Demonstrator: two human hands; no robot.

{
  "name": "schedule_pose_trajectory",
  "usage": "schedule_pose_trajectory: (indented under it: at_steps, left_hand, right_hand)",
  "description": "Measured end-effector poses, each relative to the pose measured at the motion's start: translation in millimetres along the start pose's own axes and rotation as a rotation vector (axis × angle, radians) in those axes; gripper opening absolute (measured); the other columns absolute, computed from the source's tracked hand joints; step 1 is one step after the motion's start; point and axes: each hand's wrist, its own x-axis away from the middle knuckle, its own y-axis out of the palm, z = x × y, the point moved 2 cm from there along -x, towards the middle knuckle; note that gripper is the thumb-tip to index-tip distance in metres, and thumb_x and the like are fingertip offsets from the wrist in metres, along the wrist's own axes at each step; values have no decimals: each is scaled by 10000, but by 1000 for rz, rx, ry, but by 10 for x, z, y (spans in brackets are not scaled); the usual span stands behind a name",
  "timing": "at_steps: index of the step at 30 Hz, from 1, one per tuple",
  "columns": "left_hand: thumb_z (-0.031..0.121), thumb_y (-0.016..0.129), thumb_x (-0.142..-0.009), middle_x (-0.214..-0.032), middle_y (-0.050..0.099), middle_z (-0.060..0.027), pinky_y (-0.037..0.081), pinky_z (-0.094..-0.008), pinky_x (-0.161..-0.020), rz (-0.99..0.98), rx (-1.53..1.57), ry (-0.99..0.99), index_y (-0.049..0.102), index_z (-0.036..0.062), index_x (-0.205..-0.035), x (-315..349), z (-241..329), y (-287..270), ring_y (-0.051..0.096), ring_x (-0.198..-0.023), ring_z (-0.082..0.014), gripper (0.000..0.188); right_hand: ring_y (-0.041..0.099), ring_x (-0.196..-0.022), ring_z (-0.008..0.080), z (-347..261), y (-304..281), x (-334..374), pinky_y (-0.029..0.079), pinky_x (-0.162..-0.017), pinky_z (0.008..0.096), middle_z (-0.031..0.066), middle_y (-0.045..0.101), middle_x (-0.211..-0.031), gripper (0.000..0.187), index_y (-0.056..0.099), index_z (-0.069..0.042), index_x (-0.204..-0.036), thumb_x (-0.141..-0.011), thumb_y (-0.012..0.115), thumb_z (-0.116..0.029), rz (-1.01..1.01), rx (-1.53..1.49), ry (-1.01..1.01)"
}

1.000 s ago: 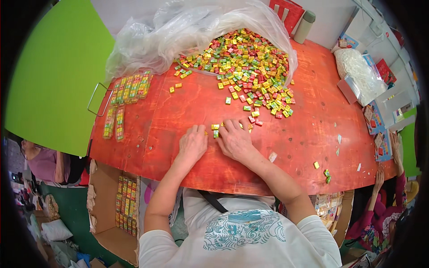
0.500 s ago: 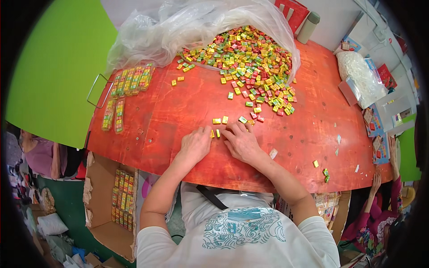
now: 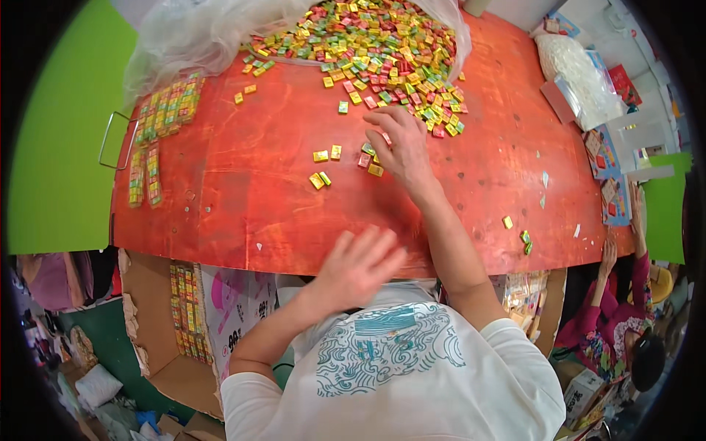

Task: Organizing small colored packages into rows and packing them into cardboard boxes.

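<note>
A big heap of small wrapped blocks (image 3: 382,48), like sweets in yellow, red and green, spills from a clear plastic bag (image 3: 213,44) at the far side of the red table. My right hand (image 3: 403,147) hovers by the heap's near edge, thumb and fingers apart, with nothing seen in it. Just left of it lies a loose cluster of blocks (image 3: 375,170), partly hidden by the hand. Several yellow blocks (image 3: 321,156) sit apart further left. My left hand (image 3: 360,268), slightly blurred, is held over the table's front edge with its fingers spread, nothing in it.
Clear-wrapped rows of blocks (image 3: 168,110) lie at the table's left, beside a metal handle (image 3: 107,140). A cardboard box (image 3: 151,316) holding stacked packs stands below the front edge. At right are a white bag (image 3: 581,81), picture boxes (image 3: 616,202) and another person's hands (image 3: 607,253).
My left hand has drawn back from the yellow blocks toward my body. My right hand has reached forward to the heap. The whole view has shifted, so the table sits higher in it.
</note>
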Motion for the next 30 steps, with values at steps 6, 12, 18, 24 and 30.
schedule_pose_trajectory:
  at_steps: [6, 12, 18, 24, 30]
  left_hand:
    - [279, 671, -883, -1482, 513, -156, 396, -662, -1016, -224, 108, 134, 643, 187, -1340, 156, 36, 418, 467, -1391, -387, 468]
    - [260, 661, -914, -1511, 473, -171, 358, -680, -1048, -216, 78, -48, 660, 170, -1317, 117, -243, 240, 406, -1432, -398, 413]
    - [176, 706, -865, -1438, 512, -190, 381, -603, -1040, -86, 123, -153, 671, 112, -1250, 42, -488, -19, 474, -1346, -383, 392]
    - [176, 714, -856, -1219, 577, -168, 434, -478, -920, 228, -27, -495, 616, 33, -1273, 12, -937, -264, 561, -1106, -355, 452]
    - [260, 735, -850, -1130, 571, -134, 398, -462, -898, 53, -234, -563, 619, 86, -1297, 4, -1114, -151, 543, -1072, -313, 494]
  right_hand:
    - [613, -1121, 259, 112, -248, 171, 387, -1006, 424, 72, 670, -1158, 247, 710, -109, -1162, -934, 669, -193, -57, 14, 66]
    - [619, -1105, 284, 253, -596, 538, 405, -992, 416, 87, 678, -1106, 230, 705, -79, -1142, -928, 669, -154, -142, 48, 172]
    - [615, -982, 305, 42, -405, 616, 417, -947, 432, 91, 650, -1018, 170, 698, -78, -1055, -896, 697, -136, -295, 135, 16]
    - [610, -946, 270, -124, -122, 588, 417, -917, 440, 91, 624, -963, 170, 653, -87, -1008, -866, 716, -156, -285, 278, -90]
    - [624, -916, 280, -374, -4, 605, 419, -905, 443, 104, 623, -946, 224, 663, -74, -1067, -867, 711, -163, -384, 181, -99]
